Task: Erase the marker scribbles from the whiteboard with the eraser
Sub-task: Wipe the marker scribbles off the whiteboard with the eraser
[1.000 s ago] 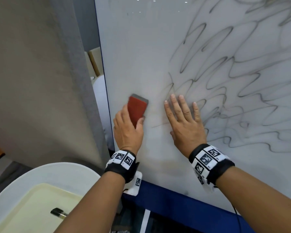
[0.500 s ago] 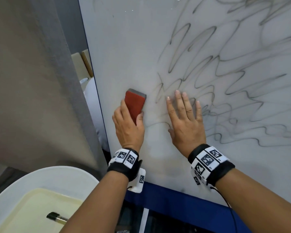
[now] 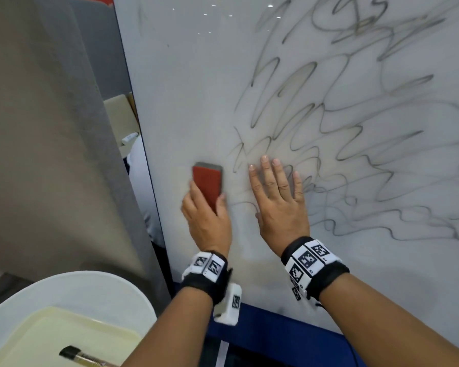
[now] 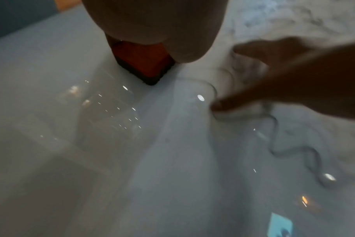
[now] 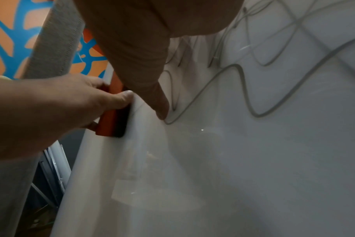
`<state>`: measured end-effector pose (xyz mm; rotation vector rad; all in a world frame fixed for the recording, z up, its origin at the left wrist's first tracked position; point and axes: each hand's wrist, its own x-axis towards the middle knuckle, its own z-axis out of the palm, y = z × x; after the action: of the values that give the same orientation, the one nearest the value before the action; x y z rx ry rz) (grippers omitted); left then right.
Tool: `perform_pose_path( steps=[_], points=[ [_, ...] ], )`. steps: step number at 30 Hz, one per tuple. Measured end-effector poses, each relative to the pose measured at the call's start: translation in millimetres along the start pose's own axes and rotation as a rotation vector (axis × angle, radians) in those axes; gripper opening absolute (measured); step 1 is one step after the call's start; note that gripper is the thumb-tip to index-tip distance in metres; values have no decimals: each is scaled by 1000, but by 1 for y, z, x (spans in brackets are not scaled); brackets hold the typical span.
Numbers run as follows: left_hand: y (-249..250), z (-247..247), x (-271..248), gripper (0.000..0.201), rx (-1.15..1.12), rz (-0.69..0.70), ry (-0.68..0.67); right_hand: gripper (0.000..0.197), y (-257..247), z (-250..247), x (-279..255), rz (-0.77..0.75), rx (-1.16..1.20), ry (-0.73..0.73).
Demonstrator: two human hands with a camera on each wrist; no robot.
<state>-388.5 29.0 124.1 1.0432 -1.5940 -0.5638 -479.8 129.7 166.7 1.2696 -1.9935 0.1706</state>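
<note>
Here the left hand (image 3: 206, 221) grips the eraser (image 3: 206, 182), fingers on one long edge and thumb on the other, red back outward and dark felt face pressed flat to the whiteboard (image 3: 196, 83). That side-on pinch leaves the pad's full face free to rub, which is likely why it is held so and not from above. The eraser sits on the left part of the board, just left of where the marker scribbles (image 3: 355, 133) begin; the surface around and below it looks bare, though faint grey smudging there may be residue or only reflection, which the blurred left wrist view cannot settle.

The right hand (image 3: 278, 202) lies spread and flat on the board just right of the eraser, fingers straight and pointing up, holding nothing. Its fingertips cover the nearest loops of ink. It seems to be there to brace the panel against the rubbing pressure.

Most of the job looks undone: dense looping lines fill the board's centre and right, up to the far top. The bracing hand will need to shift before the strokes under it can be wiped.

Near left, a white tray (image 3: 72, 290) holds a marker (image 3: 74, 354).
</note>
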Motion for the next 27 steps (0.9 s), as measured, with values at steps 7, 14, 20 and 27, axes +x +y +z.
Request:
perform_pose_path(
  steps=[7,14,20,27],
  points=[
    [8,6,-16,71,-9,57,-46,99,5,-3,-3,-24,20,-18],
    [24,9,-17,73,9,95,-26,95,5,-1,-6,-19,47,-31],
    [26,0,16,72,-41,-43,79,100,6,-12,-8,-13,78,-16],
    [29,7,-15,70,52,216,-74,114,20,-12,-2,53,20,-47]
  ],
)
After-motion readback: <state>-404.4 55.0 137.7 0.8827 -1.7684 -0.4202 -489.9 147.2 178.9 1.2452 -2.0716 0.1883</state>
